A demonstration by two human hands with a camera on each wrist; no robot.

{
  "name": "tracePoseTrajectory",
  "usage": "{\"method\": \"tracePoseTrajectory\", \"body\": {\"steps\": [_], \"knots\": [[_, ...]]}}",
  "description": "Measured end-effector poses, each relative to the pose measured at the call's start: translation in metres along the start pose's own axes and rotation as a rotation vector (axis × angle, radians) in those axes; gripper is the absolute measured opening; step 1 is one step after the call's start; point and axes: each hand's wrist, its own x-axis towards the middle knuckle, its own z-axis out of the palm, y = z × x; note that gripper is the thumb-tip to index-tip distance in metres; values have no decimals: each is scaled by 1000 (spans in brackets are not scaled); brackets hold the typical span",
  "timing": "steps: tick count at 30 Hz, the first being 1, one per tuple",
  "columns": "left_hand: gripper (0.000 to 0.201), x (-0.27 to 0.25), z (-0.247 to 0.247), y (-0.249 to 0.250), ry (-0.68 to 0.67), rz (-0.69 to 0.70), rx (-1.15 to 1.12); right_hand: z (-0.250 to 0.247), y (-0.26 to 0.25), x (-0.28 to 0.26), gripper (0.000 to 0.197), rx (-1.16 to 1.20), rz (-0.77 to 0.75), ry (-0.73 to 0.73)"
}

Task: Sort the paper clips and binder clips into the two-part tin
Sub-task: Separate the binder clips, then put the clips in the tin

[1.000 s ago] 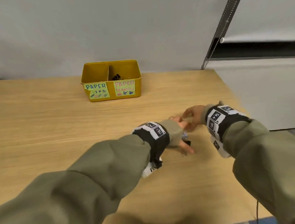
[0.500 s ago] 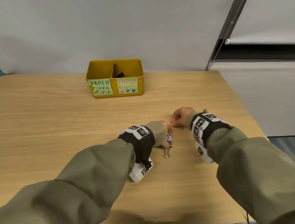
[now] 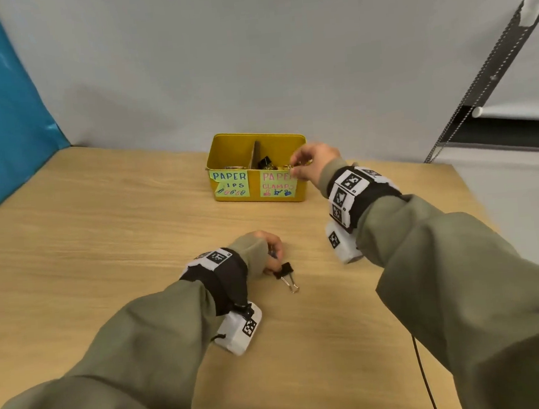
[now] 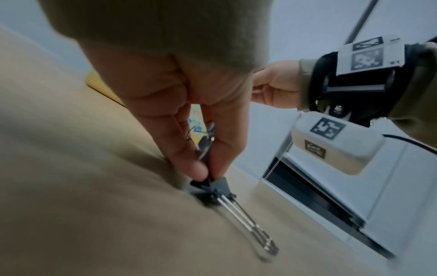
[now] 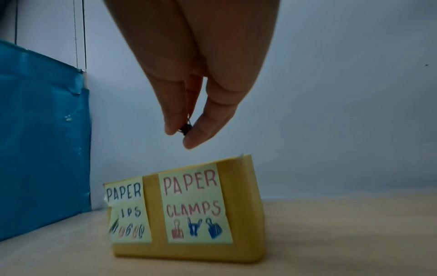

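Observation:
The yellow two-part tin (image 3: 302,182) (image 5: 250,205) stands at the table's far side, labelled PAPER CLIPS on the left and PAPER CLAMPS on the right. A black binder clip (image 3: 265,163) lies in its right part, and paper clips (image 3: 234,167) show in the left. My right hand (image 3: 293,170) (image 5: 182,134) hovers over the tin's front right corner and pinches a small binder clip (image 5: 185,128). My left hand (image 3: 275,268) (image 4: 205,175) is down on the table. Its thumb and finger pinch a black binder clip (image 3: 285,272) (image 4: 217,188) whose wire handles lie flat towards me.
A blue panel (image 3: 3,112) closes off the table's left side and a grey wall runs behind the tin. The table's right edge (image 3: 473,194) drops off beyond my right arm. A blind's bead chain (image 3: 489,67) hangs there, and a thin black cable (image 3: 423,369) crosses the near right.
My right hand has left the spot beside my left hand and travelled up to the tin with a clip. My left hand has stayed low on the table at the black binder clip.

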Motion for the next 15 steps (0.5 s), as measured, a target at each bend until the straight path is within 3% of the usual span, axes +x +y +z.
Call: {"method": "tracePoseTrajectory", "body": {"steps": [6, 10, 13, 15], "knots": [[34, 17, -77, 8, 181, 48, -224, -4, -16, 40, 22, -30, 34, 131], [31, 28, -132, 40, 331, 124, -241, 1, -17, 51, 32, -111, 44, 45], [16, 45, -149, 69, 438, 113, -133, 8, -14, 51, 23, -112, 54, 88], [32, 60, -151, 77, 482, 49, -20, 15, -13, 34, 12, -96, 1, 160]]}}
